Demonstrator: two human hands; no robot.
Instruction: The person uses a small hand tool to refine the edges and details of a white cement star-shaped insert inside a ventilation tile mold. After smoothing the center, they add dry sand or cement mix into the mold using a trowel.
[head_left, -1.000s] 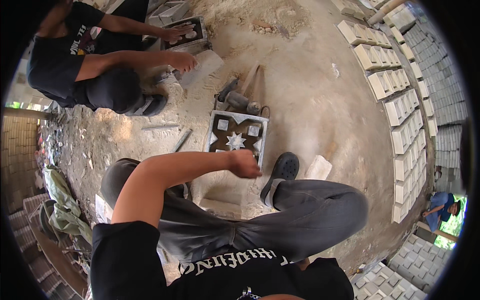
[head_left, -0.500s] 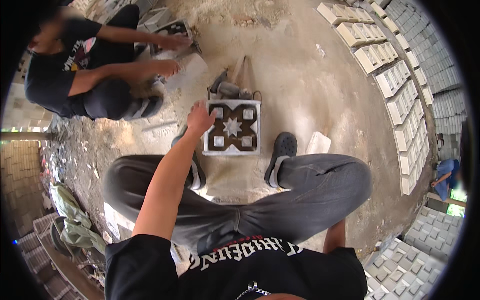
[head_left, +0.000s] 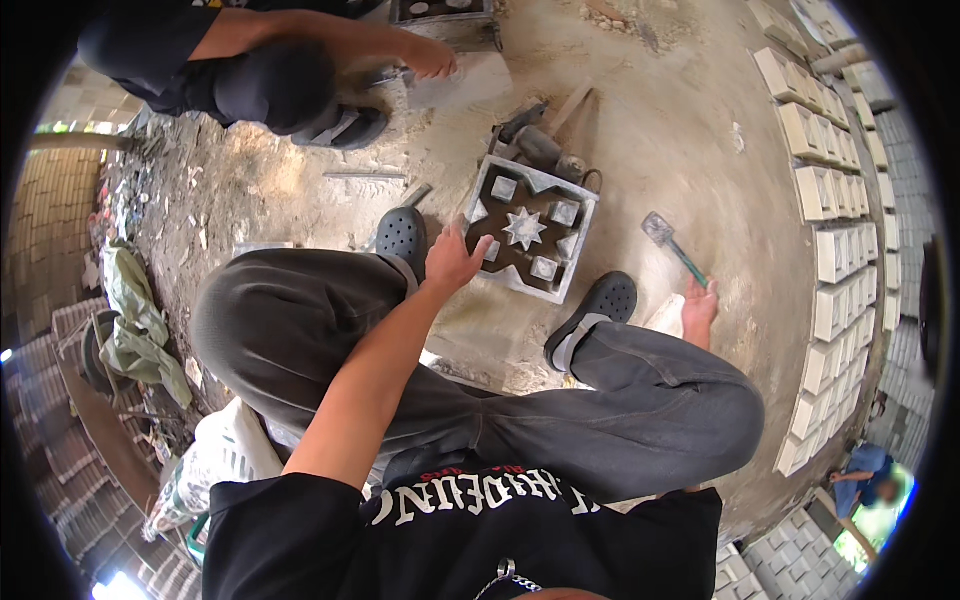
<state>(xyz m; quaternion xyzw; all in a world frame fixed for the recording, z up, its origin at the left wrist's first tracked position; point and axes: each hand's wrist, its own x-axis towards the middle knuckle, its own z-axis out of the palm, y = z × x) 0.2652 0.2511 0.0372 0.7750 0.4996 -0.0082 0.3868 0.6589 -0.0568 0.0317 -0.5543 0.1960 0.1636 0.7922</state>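
A square metal block mould (head_left: 578, 192) lies tilted on the floor between my feet. Inside it are a star-shaped core (head_left: 524, 229), several pale raised pieces and dark material. My left hand (head_left: 458, 258) grips its near-left wall, thumb on the inner side and fingers outside. Out to the right, past my right shoe, my right hand (head_left: 699, 310) is closed on a green-handled tool (head_left: 684, 258) with a flat greyish head. That head points up and left, above the floor; whether it is a brush or a small trowel I cannot tell.
Grey tools (head_left: 540, 148) lie against the mould's far side. A co-worker's hand (head_left: 430, 58) is at the upper left, by another mould (head_left: 440, 18). Rows of pale blocks (head_left: 840, 255) stand at the right. My shoes (head_left: 606, 305) flank the mould; a white sack (head_left: 225, 450) lies lower left.
My right hand has come into view with the green-handled tool. The mould now sits turned clockwise, and my left hand has moved to its near-left side. My head view has shifted.
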